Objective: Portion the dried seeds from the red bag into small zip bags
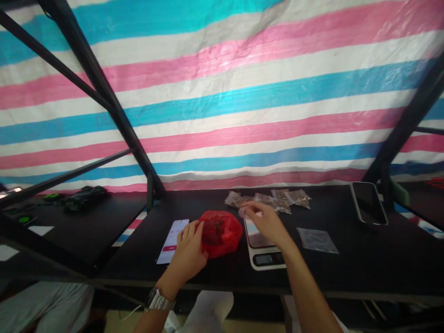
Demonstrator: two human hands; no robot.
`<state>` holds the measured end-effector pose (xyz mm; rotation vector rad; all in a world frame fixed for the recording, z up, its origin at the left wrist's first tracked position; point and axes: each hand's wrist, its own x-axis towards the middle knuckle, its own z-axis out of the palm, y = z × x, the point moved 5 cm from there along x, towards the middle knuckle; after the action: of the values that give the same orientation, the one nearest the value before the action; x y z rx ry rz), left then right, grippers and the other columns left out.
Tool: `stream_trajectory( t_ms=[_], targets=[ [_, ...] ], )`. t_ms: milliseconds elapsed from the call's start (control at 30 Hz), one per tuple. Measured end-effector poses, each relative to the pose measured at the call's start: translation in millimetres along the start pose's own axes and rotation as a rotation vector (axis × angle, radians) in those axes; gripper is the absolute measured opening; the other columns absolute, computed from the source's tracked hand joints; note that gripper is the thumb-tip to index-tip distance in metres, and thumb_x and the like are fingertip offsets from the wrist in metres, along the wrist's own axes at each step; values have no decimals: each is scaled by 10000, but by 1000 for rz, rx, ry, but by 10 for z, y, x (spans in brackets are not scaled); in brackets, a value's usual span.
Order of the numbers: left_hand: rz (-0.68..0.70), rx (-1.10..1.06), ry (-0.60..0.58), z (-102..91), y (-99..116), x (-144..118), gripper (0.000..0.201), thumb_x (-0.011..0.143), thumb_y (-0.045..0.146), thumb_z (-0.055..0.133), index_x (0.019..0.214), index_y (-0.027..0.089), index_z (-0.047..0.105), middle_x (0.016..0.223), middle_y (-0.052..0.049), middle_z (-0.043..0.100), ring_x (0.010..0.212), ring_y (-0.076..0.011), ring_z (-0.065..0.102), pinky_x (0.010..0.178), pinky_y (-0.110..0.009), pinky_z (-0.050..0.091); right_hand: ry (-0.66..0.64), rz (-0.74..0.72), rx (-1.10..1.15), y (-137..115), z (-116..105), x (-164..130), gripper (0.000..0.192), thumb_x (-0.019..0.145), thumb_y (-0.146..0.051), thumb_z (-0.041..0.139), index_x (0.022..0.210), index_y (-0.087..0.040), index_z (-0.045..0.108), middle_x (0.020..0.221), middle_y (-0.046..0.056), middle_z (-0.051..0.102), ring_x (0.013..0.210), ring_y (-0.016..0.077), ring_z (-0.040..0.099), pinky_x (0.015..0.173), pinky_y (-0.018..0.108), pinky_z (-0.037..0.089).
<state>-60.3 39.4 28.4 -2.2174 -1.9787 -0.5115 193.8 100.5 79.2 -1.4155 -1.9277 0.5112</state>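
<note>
Red plastic bag (229,239), open-mouthed on the black table (350,263), lies immediately right of the left hand (190,247), whose fingers hold its edge; the right hand (266,224), farther off, pinches a small pale item (242,212) above the scale (259,239).

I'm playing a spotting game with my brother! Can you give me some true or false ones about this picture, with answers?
1. The left hand touches the red bag. True.
2. The right hand is inside the red bag. False: the right hand is over the scale.
3. Small filled packets lie beyond the scale. True.
4. The striped sheet is green and yellow. False: the striped sheet is blue, pink and white.
</note>
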Motion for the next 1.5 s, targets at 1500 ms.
stream_trajectory(
  t_ms=[1500],
  targets=[
    [23, -157, 559, -437, 432, 205, 279, 1037, 196, 506, 1227, 191, 709, 1296, -166, 636, 1235, -347, 595, 1054, -536, 506, 9, 63, -382, 547, -256, 659, 199, 966, -239, 676, 1071, -199, 840, 1229, 145, 801, 1213, 367, 651, 1035, 478, 376]
  ],
)
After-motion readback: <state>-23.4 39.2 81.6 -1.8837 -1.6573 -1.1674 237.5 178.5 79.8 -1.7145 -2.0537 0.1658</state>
